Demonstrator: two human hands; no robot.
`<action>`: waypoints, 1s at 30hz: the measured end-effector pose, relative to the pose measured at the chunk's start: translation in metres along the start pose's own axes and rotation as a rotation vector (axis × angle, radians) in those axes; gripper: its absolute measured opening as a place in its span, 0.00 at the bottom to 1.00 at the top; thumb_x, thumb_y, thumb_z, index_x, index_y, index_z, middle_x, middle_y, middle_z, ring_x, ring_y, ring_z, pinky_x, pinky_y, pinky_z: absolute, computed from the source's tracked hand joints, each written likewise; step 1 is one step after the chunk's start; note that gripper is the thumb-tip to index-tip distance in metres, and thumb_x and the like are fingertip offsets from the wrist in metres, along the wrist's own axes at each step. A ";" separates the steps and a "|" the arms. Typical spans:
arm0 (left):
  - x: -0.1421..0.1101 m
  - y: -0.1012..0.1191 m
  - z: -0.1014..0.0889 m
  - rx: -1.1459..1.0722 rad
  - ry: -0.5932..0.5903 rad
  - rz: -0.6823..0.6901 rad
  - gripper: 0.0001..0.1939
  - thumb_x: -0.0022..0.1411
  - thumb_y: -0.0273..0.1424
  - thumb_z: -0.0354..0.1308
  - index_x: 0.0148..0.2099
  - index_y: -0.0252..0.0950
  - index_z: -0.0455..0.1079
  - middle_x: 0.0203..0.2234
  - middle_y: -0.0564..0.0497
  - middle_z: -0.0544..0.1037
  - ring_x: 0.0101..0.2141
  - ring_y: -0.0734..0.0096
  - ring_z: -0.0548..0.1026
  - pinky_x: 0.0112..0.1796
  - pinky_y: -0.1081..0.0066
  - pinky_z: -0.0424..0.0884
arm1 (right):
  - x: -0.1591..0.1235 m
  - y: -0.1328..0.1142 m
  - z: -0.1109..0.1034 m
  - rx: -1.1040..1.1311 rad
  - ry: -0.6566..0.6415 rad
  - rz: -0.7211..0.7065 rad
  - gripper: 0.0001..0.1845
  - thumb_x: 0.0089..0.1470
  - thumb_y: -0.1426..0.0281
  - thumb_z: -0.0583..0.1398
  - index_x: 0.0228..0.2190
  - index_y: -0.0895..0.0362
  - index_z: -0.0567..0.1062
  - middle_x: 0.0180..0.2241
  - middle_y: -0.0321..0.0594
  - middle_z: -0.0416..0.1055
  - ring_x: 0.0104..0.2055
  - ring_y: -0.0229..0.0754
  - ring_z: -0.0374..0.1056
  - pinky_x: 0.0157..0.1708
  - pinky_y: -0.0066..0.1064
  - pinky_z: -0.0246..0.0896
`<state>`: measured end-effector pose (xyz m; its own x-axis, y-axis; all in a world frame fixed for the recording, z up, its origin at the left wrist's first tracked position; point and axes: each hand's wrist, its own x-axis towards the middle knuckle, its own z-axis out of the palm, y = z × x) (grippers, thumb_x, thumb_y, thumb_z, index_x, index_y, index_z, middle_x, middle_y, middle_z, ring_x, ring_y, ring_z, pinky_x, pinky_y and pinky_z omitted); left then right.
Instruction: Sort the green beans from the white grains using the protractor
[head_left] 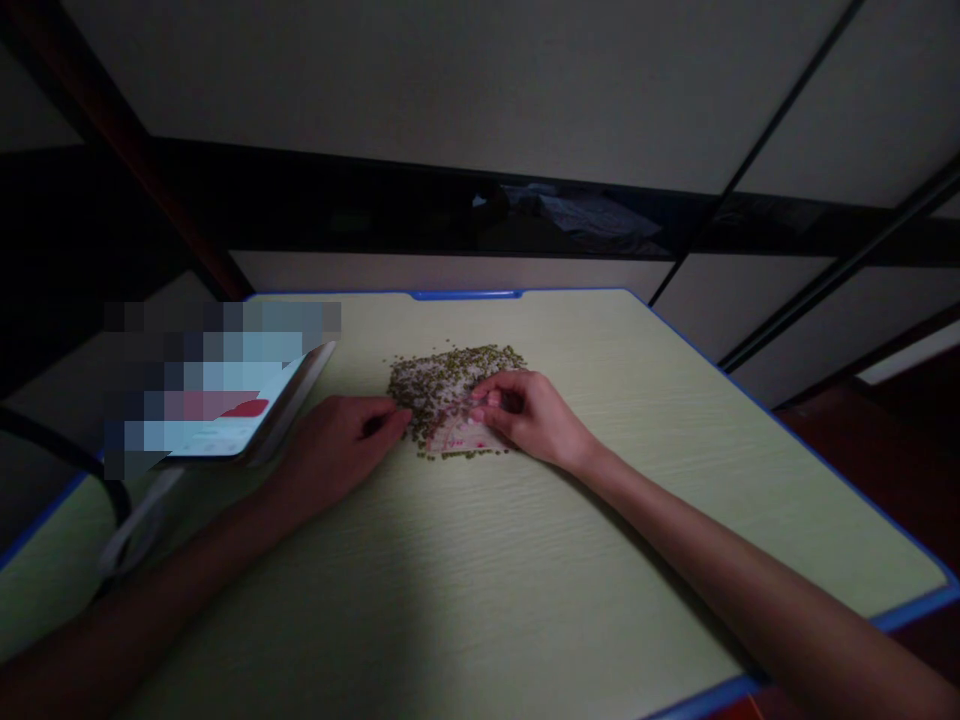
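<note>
A spread of small green and dark grains (450,372), which look like mung beans, lies over a pale sheet with pinkish-red print (459,436). My right hand (529,410) is over the right side of the sheet. Its thumb and fingers come together in a pinch; whatever lies between the tips is too small to make out. At the left edge of the grains rests my left hand (349,430), thumb and forefinger curled towards each other among them. I cannot make out what its fingertips hold.
The light wood-grain table (600,560) has a blue rim and a blue handle piece (466,295) at its far edge. A lit tablet-like screen (225,430), partly blurred out, leans at the left near a dark cable (71,440). Pale cabinet panels (450,90) stand behind.
</note>
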<state>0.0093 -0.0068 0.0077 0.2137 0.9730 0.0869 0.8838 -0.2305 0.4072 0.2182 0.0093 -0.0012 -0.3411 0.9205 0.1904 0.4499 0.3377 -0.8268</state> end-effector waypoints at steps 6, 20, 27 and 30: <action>-0.001 0.001 -0.001 -0.003 -0.003 -0.016 0.19 0.56 0.42 0.42 0.18 0.37 0.54 0.12 0.58 0.58 0.18 0.75 0.60 0.23 0.74 0.49 | -0.002 -0.003 0.001 0.059 0.026 0.066 0.03 0.44 0.76 0.60 0.27 0.61 0.72 0.18 0.30 0.60 0.19 0.30 0.54 0.21 0.24 0.48; 0.000 0.002 -0.001 -0.050 0.008 -0.032 0.18 0.55 0.40 0.43 0.17 0.37 0.53 0.12 0.58 0.57 0.18 0.76 0.59 0.22 0.73 0.48 | 0.007 -0.004 0.011 0.028 0.029 -0.040 0.03 0.45 0.75 0.59 0.27 0.61 0.72 0.19 0.31 0.61 0.21 0.32 0.54 0.21 0.24 0.47; -0.001 0.003 -0.001 -0.069 0.010 -0.055 0.18 0.55 0.39 0.44 0.17 0.37 0.53 0.12 0.58 0.56 0.18 0.75 0.59 0.22 0.73 0.48 | 0.013 -0.005 0.011 -0.047 -0.054 -0.165 0.04 0.46 0.73 0.62 0.28 0.60 0.74 0.22 0.34 0.65 0.25 0.34 0.58 0.26 0.25 0.51; -0.002 0.002 -0.001 -0.076 0.009 -0.063 0.18 0.55 0.39 0.44 0.17 0.37 0.54 0.12 0.58 0.57 0.19 0.75 0.59 0.22 0.73 0.49 | 0.011 -0.009 0.010 -0.059 -0.095 -0.206 0.03 0.46 0.73 0.62 0.28 0.60 0.74 0.25 0.37 0.69 0.29 0.36 0.61 0.31 0.28 0.54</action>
<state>0.0104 -0.0091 0.0092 0.1547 0.9857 0.0674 0.8610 -0.1680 0.4800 0.2019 0.0146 0.0026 -0.5055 0.8094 0.2988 0.4092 0.5297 -0.7429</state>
